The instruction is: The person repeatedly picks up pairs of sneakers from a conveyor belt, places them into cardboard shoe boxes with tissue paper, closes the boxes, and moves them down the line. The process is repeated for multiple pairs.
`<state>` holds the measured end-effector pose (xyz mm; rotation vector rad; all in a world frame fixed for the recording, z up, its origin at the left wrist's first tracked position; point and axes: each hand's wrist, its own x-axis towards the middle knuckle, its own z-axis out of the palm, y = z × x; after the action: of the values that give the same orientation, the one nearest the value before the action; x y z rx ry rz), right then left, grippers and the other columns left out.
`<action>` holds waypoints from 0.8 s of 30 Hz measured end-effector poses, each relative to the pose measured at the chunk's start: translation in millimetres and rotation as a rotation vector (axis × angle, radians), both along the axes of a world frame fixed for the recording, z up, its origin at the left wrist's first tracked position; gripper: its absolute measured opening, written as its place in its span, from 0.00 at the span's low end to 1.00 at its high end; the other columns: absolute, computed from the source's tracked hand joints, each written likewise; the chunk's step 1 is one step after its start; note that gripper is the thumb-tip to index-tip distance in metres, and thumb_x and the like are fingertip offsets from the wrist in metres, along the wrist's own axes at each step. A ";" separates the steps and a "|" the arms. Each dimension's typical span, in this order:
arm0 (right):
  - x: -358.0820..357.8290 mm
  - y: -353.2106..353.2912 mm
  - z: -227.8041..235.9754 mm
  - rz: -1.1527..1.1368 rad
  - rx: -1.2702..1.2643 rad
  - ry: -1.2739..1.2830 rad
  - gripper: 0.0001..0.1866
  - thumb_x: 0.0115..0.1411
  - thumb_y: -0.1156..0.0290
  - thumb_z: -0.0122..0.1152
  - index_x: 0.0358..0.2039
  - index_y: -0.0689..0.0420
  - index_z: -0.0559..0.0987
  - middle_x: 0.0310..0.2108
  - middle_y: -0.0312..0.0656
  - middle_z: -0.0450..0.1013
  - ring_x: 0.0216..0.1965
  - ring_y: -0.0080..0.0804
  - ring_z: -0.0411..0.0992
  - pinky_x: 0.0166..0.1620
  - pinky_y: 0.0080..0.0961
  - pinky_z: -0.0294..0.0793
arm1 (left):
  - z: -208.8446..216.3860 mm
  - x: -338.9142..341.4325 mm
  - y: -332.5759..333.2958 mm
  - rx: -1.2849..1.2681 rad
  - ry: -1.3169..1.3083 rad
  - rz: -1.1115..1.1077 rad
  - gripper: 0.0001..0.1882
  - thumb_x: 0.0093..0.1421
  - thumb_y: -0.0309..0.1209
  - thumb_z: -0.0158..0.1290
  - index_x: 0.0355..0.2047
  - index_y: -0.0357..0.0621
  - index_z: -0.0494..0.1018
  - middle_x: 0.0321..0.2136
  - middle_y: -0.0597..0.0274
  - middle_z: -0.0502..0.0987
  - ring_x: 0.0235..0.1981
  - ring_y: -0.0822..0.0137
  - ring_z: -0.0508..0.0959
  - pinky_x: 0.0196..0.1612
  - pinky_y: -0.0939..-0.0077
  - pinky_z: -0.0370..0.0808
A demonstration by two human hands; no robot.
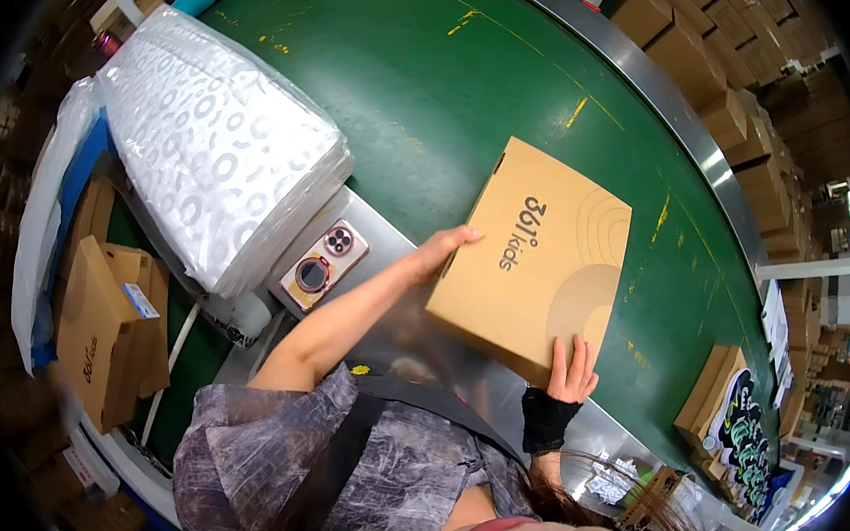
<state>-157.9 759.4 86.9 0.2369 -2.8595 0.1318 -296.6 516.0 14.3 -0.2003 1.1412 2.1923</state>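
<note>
A closed brown cardboard shoebox with dark print and a round pattern on its lid sits tilted across the green belt's near edge. My left hand grips its left side, thumb on the lid and the other fingers mostly hidden. At the near right corner, my right hand lays its fingers over the lid's edge; its thumb is out of sight. A black wristband covers my right wrist. Left of my left forearm, a phone in a decorated case lies on the metal ledge.
A large stack of silver-white patterned wrapping stands at the left, beside open cardboard boxes. The green conveyor belt curves along a metal rail. Patterned shoes lie in a box at right; stacked cartons stand beyond.
</note>
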 end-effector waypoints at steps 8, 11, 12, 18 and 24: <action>4.8 37.4 -21.8 0.054 -0.405 0.187 0.41 0.41 0.75 0.60 0.56 0.63 0.52 0.54 0.53 0.57 0.55 0.50 0.56 0.57 0.38 0.55 | 43.9 85.3 -5.3 -0.168 0.328 0.437 0.36 0.50 0.44 0.46 0.57 0.39 0.53 0.50 0.55 0.64 0.49 0.66 0.67 0.49 0.73 0.65; -14.2 69.1 -43.9 -0.074 -1.108 -0.005 0.40 0.44 0.72 0.59 0.56 0.62 0.52 0.53 0.52 0.57 0.54 0.48 0.58 0.55 0.38 0.58 | 56.2 117.6 6.7 -0.310 0.373 0.554 0.40 0.47 0.48 0.49 0.56 0.40 0.54 0.48 0.55 0.64 0.48 0.66 0.66 0.49 0.71 0.62; -20.1 76.4 -45.0 -0.041 -1.078 -0.038 0.39 0.44 0.72 0.59 0.57 0.62 0.52 0.53 0.52 0.57 0.53 0.48 0.58 0.55 0.38 0.58 | 52.3 131.0 13.3 -0.370 0.333 0.610 0.40 0.46 0.48 0.50 0.56 0.39 0.55 0.48 0.54 0.65 0.48 0.65 0.65 0.50 0.70 0.62; -69.5 117.0 -47.4 0.116 -0.867 -0.210 0.38 0.47 0.69 0.57 0.57 0.61 0.52 0.53 0.52 0.57 0.53 0.47 0.58 0.54 0.38 0.59 | 77.7 201.4 69.2 -0.363 0.204 0.881 0.44 0.45 0.47 0.52 0.57 0.34 0.50 0.49 0.49 0.63 0.51 0.60 0.63 0.52 0.70 0.59; -141.4 117.4 -61.4 0.353 -0.776 -0.366 0.37 0.49 0.66 0.55 0.57 0.60 0.52 0.54 0.52 0.57 0.53 0.46 0.59 0.53 0.38 0.60 | 78.4 213.6 104.5 -0.434 0.055 1.055 0.49 0.40 0.53 0.52 0.57 0.34 0.51 0.51 0.45 0.62 0.52 0.55 0.62 0.53 0.68 0.59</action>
<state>-299.3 876.8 25.5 0.5855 -2.8053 1.4331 -83.0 620.5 92.7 -1.1560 1.7975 2.7537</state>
